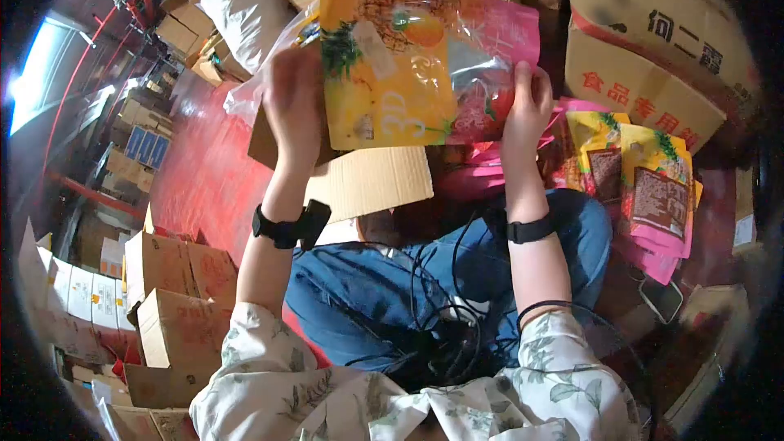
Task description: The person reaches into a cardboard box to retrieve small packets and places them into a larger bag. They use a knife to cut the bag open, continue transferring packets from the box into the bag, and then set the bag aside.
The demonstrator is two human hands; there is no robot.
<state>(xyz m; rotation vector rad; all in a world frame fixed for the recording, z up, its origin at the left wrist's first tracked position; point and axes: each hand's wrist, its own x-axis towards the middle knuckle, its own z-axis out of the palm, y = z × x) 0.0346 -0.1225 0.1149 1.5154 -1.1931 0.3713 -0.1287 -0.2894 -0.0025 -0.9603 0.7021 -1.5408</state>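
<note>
A large yellow and pink printed pouch (392, 73) is held up flat in front of me, over an open cardboard box (376, 180). My right hand (529, 98) grips its right edge, with the thumb on the front. At the left edge my left hand (294, 90) is closed and slightly blurred; the pouch and clear plastic beside it hide part of its fingers. More yellow and pink pouches (657, 188) lie in a pile to the right, beside my knee.
Large cardboard cartons (653, 57) stand at the back right. A white sack (245, 12) is at the back left. Opened boxes (180, 278) stand on the left. Black cables (445, 310) lie across my lap. A phone-like object (660, 298) is at the right.
</note>
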